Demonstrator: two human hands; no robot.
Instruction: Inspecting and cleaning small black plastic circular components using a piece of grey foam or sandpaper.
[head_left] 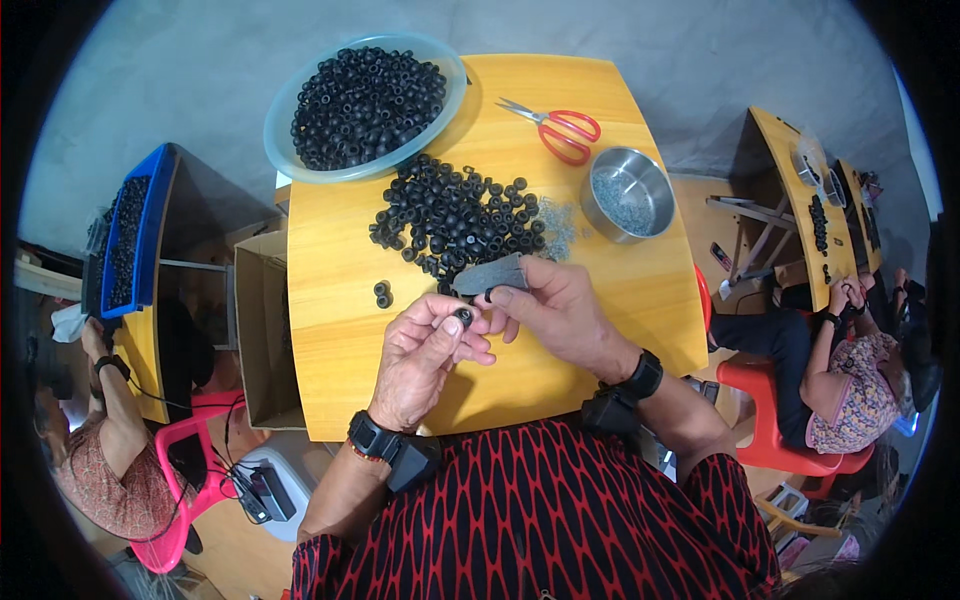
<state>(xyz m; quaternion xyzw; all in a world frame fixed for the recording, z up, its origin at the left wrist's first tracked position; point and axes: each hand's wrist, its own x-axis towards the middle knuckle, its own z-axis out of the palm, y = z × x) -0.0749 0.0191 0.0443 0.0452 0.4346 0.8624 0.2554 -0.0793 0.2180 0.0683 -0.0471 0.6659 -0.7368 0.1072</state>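
Note:
My left hand pinches a small round black part with a hole in its end, between thumb and fingertips. Close beside it, my right hand grips a grey flat, tapered piece, perhaps cloth or foam; its material is unclear. A small dark bit also shows at the right thumb tip, too small to name. Just beyond my hands lies a heap of similar black parts on the yellow table. Two or so black parts sit apart, left of the heap.
A translucent basin full of black parts stands at the far left. Red-handled scissors and a steel bowl of tiny clear pieces are at the far right. Similar loose pieces lie beside the heap. Other people sit at tables on both sides.

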